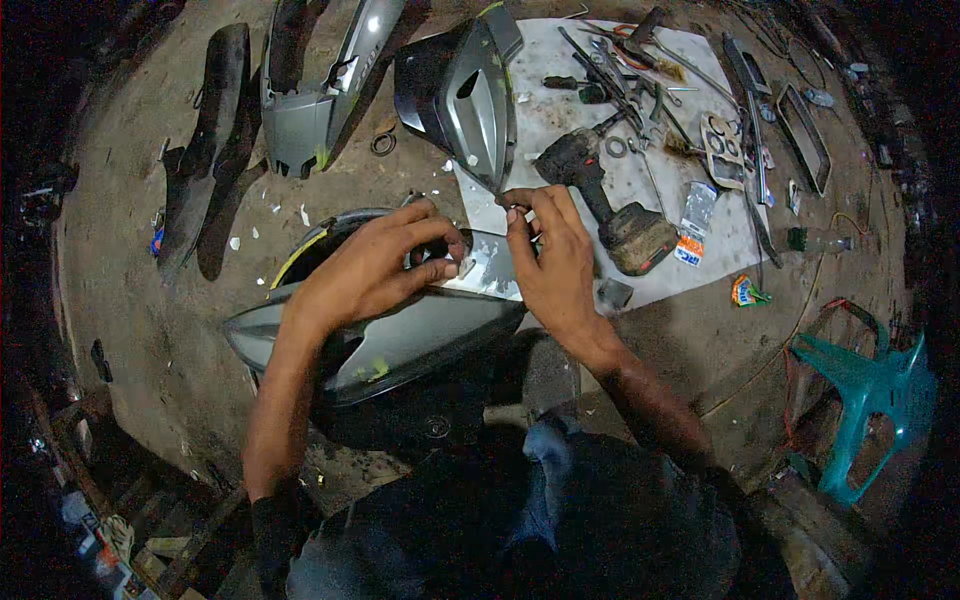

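Observation:
A silver-grey plastic motorcycle body panel [415, 335] lies in front of me, its right part a shiny patch with ragged pale bits on it. My left hand [375, 262] rests over the panel, fingers curled and thumb close to the index finger at the left edge of that patch. Whatever lies between those fingertips is too small to make out. At the patch's upper right, my right hand [558, 255] is closed in a pinch, thumb against index finger; anything held there cannot be made out. Small white flakes [304, 214] are scattered on the floor beyond my left hand.
Another grey panel [478, 110] and a silver tail cover [300, 115] lie ahead. A white sheet [660, 285] carries a cordless drill [635, 235], wrenches [648, 125] and brushes. A dark plastic part [215, 140] lies left; a teal frame-shaped part [865, 400] sits right.

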Demonstrator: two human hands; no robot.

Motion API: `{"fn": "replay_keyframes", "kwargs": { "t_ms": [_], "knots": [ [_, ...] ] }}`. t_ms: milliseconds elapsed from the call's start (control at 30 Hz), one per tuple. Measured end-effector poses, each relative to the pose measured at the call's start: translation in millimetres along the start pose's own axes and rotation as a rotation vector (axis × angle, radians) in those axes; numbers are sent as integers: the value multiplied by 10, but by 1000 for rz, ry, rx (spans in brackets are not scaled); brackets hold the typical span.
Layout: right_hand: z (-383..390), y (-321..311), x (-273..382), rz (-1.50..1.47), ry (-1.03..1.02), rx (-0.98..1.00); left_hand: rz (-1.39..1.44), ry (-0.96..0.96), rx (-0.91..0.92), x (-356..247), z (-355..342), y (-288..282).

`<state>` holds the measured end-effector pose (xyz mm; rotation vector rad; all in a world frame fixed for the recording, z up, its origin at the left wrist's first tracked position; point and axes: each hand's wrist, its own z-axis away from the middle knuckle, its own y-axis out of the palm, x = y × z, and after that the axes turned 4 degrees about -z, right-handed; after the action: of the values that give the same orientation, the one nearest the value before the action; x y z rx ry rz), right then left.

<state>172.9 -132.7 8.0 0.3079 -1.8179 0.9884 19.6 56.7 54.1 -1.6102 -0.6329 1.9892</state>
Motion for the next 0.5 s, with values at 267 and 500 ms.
{"fn": "replay_keyframes", "kwargs": {
  "t_ms": [267, 500],
  "knots": [
    [-16, 2, 3, -9, -15, 7, -3, -42, 6, -191, 103, -73],
    [-9, -16, 18, 2, 10, 7, -59, -129, -40, -177, 47, 59]
  ]
}}
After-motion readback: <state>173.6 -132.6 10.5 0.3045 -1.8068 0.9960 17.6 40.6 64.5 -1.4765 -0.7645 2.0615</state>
